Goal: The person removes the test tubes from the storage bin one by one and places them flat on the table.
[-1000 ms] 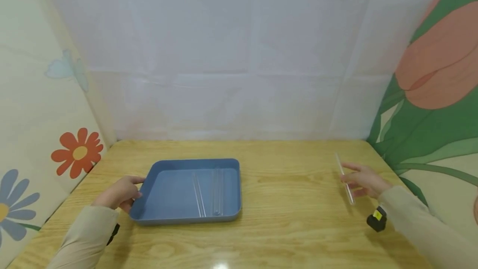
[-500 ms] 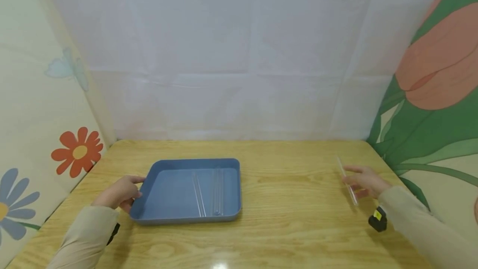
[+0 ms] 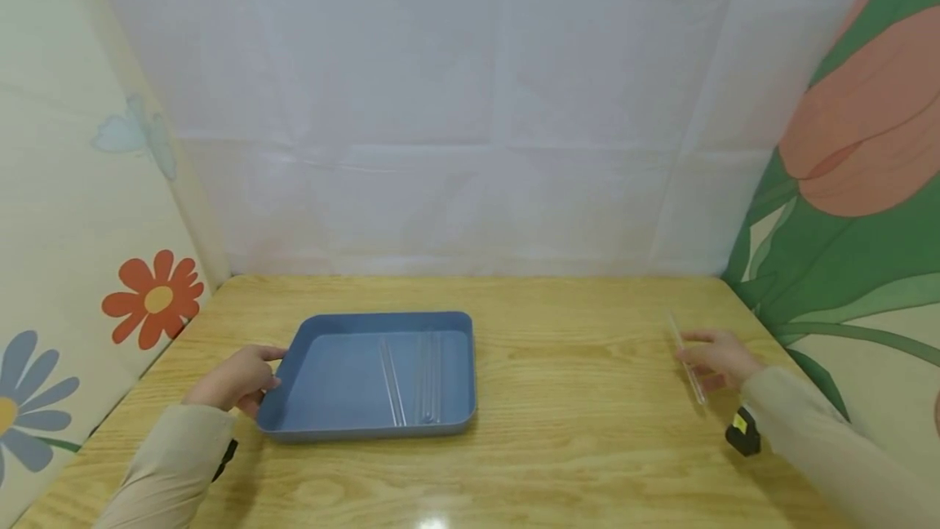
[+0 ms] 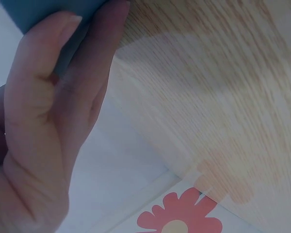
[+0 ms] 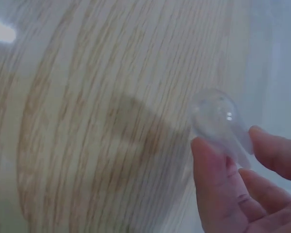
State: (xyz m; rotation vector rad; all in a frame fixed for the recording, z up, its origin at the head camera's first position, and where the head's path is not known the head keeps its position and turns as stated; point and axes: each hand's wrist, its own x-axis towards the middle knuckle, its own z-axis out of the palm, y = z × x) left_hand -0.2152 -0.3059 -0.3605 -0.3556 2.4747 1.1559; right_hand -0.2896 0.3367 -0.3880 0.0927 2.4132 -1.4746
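On the left of the table a blue tray [image 3: 334, 434] lies flat, with several clear test tubes [image 3: 392, 382] side by side in its right half. My left hand [image 3: 233, 380] grips the tray's left edge; in the left wrist view the thumb and a finger lie on either side of the blue wall [image 4: 43, 10]. Far to the right, my right hand [image 3: 723, 357] pinches one clear test tube [image 3: 693, 380], which slants with its upper end leaning left. The right wrist view shows its rounded end [image 5: 213, 114] between thumb and fingertips, seemingly a little above the table.
The wooden table [image 3: 573, 431] reaches back to a white cloth backdrop [image 3: 499, 145]. Printed flower panels stand at both sides, a red flower [image 3: 154, 300] on the left one. A black device [image 3: 743, 431] sits at the right wrist.
My right hand has shifted slightly to the right with the test tube, whose upper end has dropped a little. The left hand and the tray stay where they were.
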